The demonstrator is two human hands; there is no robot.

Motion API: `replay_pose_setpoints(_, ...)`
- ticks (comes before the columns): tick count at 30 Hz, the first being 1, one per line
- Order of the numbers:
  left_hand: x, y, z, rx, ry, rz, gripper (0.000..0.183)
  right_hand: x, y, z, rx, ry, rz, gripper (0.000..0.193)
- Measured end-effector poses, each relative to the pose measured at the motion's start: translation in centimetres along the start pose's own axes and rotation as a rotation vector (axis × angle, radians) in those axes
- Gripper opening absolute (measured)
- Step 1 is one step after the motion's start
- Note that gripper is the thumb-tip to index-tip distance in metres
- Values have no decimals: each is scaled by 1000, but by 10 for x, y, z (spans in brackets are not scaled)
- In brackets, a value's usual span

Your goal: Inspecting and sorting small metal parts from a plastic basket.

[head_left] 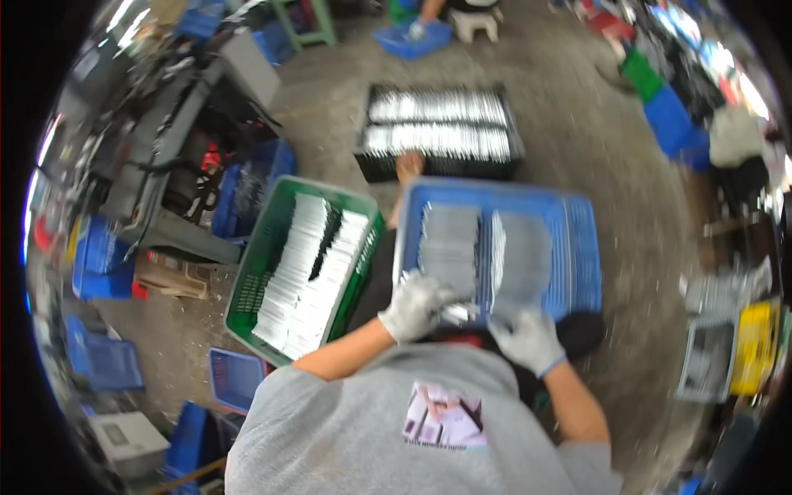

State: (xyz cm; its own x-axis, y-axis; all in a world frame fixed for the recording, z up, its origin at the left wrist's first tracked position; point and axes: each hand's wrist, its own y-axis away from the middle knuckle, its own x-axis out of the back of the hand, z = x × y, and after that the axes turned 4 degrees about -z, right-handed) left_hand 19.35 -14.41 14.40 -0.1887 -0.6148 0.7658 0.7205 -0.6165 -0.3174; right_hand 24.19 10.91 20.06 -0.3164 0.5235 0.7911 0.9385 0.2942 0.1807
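Observation:
A blue plastic basket (584, 247) is in front of me, holding two rows of thin, flat grey pieces (450, 235). My left hand (417, 308), in a pale work glove, is at the near end of the left row. Its fingers curl over a few shiny thin metal pieces (458, 313); blur hides the exact grip. Close to the near end of the right row (524, 252) is my gloved right hand (528, 338), thumb and fingers apart, with nothing visible between them. To the left, a green basket (373, 216) holds two rows of bright, thin metal pieces (299, 264).
Beyond the blue basket lies a black crate (441, 169) with two rows of shiny pieces. A grey metal machine or bench (194, 235) stands left. Blue bins (103, 359) and a yellow crate (754, 346) line the sides. Another person's hand (418, 29) is over a blue tray (412, 43).

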Motion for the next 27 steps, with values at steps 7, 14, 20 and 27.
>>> replay_pose_setpoints(7, -4, 0, -2, 30, -140, -118, 41, 1, -9, 10, 69, 55, 131, 22)
replay_pose_setpoints(14, 3, -4, -4, -3, -90, -120, 41, -1, -11, 12, 12, 96, 101, 22)
replay_pose_setpoints(20, -4, -4, 1, 82, -131, -183, 40, 2, -5, 13, 35, 62, 79, 27)
replay_pose_setpoints(27, 2, -9, -5, -10, -59, -102, 43, 7, -15, 14, 3, 35, 118, 27)
